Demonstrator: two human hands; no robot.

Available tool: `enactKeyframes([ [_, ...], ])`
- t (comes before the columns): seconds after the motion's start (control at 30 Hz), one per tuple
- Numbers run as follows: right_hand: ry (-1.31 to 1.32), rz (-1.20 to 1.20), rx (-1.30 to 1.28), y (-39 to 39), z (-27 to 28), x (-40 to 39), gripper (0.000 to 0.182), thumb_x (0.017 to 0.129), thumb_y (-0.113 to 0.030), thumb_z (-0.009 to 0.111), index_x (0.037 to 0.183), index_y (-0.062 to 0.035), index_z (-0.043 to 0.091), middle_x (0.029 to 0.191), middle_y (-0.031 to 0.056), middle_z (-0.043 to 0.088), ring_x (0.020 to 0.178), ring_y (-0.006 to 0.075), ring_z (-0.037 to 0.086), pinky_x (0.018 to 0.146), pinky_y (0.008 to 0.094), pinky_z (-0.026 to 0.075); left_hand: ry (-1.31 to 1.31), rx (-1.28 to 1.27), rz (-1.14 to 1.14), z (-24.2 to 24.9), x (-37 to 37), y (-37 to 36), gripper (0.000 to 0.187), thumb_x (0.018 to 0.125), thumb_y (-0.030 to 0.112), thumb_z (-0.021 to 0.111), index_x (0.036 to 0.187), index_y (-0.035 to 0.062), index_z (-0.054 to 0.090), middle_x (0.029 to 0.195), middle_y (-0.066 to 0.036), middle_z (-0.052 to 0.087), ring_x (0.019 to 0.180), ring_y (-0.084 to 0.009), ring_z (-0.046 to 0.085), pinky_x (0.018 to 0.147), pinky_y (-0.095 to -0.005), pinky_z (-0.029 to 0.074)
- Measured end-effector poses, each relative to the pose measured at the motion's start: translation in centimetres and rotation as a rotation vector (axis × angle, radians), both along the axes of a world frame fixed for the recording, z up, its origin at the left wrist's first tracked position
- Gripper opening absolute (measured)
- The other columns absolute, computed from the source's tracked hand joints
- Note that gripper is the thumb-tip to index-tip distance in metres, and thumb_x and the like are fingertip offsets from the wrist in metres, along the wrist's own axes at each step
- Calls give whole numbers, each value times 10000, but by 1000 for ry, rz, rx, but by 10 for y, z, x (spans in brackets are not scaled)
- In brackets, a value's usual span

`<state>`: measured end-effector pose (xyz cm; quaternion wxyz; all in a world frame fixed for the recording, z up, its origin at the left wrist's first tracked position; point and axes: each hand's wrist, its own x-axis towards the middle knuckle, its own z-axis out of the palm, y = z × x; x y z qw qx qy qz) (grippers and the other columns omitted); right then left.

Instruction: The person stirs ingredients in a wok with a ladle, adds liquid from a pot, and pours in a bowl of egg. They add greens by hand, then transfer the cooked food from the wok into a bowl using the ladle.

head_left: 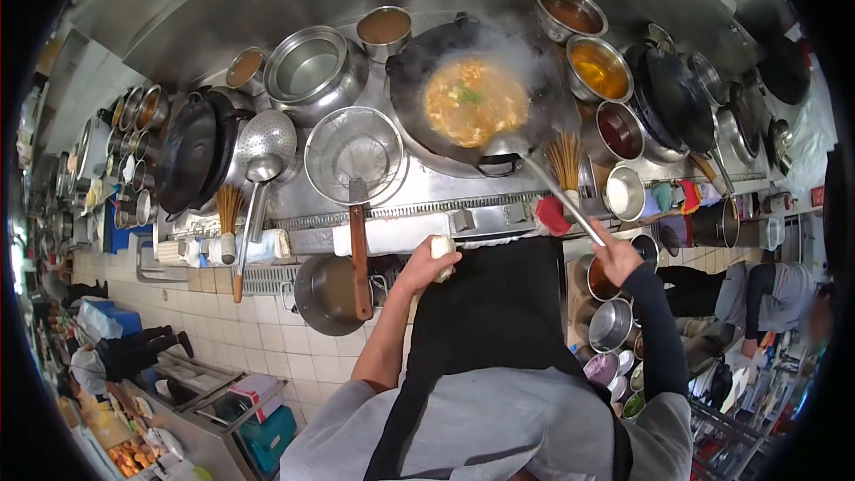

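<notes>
My left hand is closed around a bunched white cloth, in front of the stove's edge. My right hand grips the long metal handle of a ladle. The ladle's bowl rests at the near rim of a black wok. Steam rises from the wok, which holds an orange-brown soup with pale pieces and some green on top. Left of the wok lies a wire strainer with a wooden handle. A bamboo brush stands by the ladle handle.
A large steel pot and a perforated skimmer are on the left. Bowls of liquid, one with yellow oil, line the right. More black woks stand at both sides. Other people, one in a grey top, are behind.
</notes>
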<state>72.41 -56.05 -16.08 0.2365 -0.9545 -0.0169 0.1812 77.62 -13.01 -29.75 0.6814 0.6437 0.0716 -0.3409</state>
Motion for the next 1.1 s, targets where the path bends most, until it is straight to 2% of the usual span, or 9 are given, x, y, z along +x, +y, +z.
enactKeyframes([
  [0.27, -248, 75, 245, 96, -99, 65, 607, 988, -170, 542, 1551, -87, 329, 987, 359, 647, 931, 503, 640, 805, 504, 513, 4, -117, 168, -9, 3, 23, 381, 875, 138, 755, 1154, -1, 538, 881, -67, 662, 714, -153, 648, 610, -314, 550],
  [0.43, -194, -146, 171, 160, -125, 115, 597, 993, -233, 527, 1529, -44, 346, 990, 342, 666, 931, 513, 639, 857, 539, 501, -49, -66, 160, -6, 22, 21, 315, 879, 139, 731, 1122, -3, 592, 889, -66, 679, 739, -152, 652, 653, -305, 541],
  [0.53, -406, -218, 304, 166, -164, 153, 582, 992, -224, 527, 1522, -50, 360, 1070, 333, 667, 1007, 512, 630, 908, 527, 495, -115, -48, 153, -2, 39, 14, 291, 885, 138, 718, 1113, -6, 608, 888, -68, 683, 739, -158, 655, 651, -308, 539],
  [0.6, -265, -378, 433, 168, -174, 180, 569, 997, -223, 526, 1522, -65, 372, 1143, 334, 648, 1077, 504, 610, 934, 495, 494, -123, -40, 157, -1, 41, 10, 315, 874, 141, 734, 1121, -6, 606, 902, -67, 684, 753, -153, 655, 663, -308, 540],
  [0.7, 35, -682, 696, 172, -99, 162, 556, 1002, -218, 532, 1516, -64, 388, 1265, 327, 603, 1170, 466, 591, 971, 450, 488, -95, -51, 169, -3, 44, 5, 354, 859, 142, 759, 1135, -6, 595, 929, -70, 685, 772, -148, 654, 683, -307, 542],
  [0.8, -387, -366, 320, 108, -118, 117, 551, 988, -223, 593, 1488, -53, 437, 1259, 284, 635, 1133, 375, 661, 937, 407, 513, -10, -149, 216, 1, 27, 2, 295, 884, 126, 737, 1109, -1, 594, 919, -85, 682, 745, -163, 659, 656, -313, 543],
  [0.9, -448, -124, 183, 40, -57, 58, 542, 982, -209, 587, 1486, -68, 443, 1237, 282, 635, 1122, 450, 622, 923, 451, 518, 124, -269, 281, 6, 9, 4, 199, 928, 111, 692, 1061, 2, 592, 867, -86, 673, 710, -181, 661, 620, -313, 544],
  [0.93, -148, -232, 117, 35, -10, 41, 554, 977, -194, 586, 1499, -88, 432, 1249, 269, 634, 1092, 457, 629, 909, 473, 516, 120, -247, 269, 1, 5, 4, 190, 929, 107, 687, 1055, 1, 592, 852, -83, 670, 705, -180, 660, 619, -313, 545],
  [1.1, -104, -11, -87, 4, 38, 10, 602, 966, -161, 566, 1538, -153, 378, 950, 306, 672, 867, 487, 652, 774, 520, 523, 96, -181, 256, -8, 1, 4, 155, 935, 99, 670, 1028, 3, 592, 790, -72, 653, 684, -174, 653, 617, -309, 551],
])
